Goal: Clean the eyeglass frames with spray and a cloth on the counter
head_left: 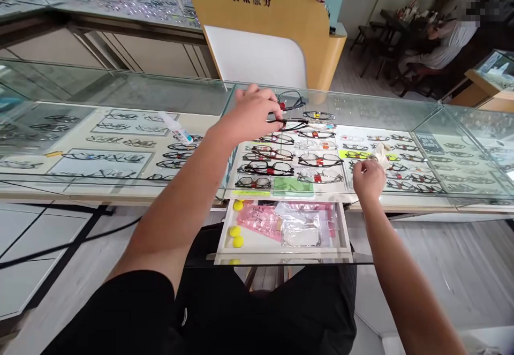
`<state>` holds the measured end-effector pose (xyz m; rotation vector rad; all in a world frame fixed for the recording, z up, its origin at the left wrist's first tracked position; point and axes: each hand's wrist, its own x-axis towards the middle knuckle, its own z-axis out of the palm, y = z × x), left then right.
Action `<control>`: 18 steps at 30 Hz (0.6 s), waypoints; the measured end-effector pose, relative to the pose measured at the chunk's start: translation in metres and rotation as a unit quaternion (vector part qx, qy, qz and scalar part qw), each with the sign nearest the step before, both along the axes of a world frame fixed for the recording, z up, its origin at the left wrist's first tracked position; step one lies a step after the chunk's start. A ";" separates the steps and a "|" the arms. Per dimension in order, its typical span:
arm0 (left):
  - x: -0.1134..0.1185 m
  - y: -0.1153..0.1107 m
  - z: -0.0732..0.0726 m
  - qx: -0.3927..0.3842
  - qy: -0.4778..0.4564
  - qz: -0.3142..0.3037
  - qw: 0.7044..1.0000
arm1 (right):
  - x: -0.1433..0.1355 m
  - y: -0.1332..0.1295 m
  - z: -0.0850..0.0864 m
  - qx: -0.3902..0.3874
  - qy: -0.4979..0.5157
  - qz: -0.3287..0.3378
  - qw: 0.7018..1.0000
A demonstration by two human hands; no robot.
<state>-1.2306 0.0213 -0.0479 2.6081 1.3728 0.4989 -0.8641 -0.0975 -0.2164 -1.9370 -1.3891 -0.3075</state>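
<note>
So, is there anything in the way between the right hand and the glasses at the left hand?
Nothing visible blocks the right hand, with its pale cloth, from the black glasses at the left hand. Rows of eyeglasses between appear to lie lower, inside the glass case.

Left arm [176, 213]: one, bare below a short black sleeve [120, 312], extended diagonally past the left side of the open drawer [344, 237]. Left hand [257, 110]: beyond the drawer's far edge, back upward, fingers bent, tips drawn together in a pinch. Right arm [395, 269]: one, forearm bare, slanting inward along the drawer's right. Right hand [368, 178]: past the drawer's far right corner, nearer than the left, fingers curled in. Legs [317, 307]: pair, black-clad, parted, on the drawer's near side.
</note>
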 end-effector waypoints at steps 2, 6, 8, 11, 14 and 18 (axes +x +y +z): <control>0.004 0.030 -0.016 0.021 0.015 0.005 1.000 | 0.001 -0.001 -0.002 0.010 -0.006 0.010 1.000; 0.008 0.077 -0.051 0.041 0.068 -0.011 0.997 | 0.005 -0.001 -0.007 0.034 -0.017 0.027 0.999; 0.010 0.092 -0.065 0.038 0.092 -0.021 0.995 | 0.006 0.000 -0.009 0.038 -0.016 0.024 0.999; 0.013 0.106 -0.082 0.028 0.107 -0.024 0.994 | 0.006 -0.001 -0.009 0.018 -0.012 0.015 1.000; 0.016 0.116 -0.091 0.015 0.114 -0.023 0.993 | 0.004 -0.002 -0.007 -0.008 -0.004 0.003 1.000; 0.016 0.123 -0.096 0.003 0.120 -0.027 0.992 | 0.001 -0.003 -0.004 -0.016 0.001 -0.005 1.000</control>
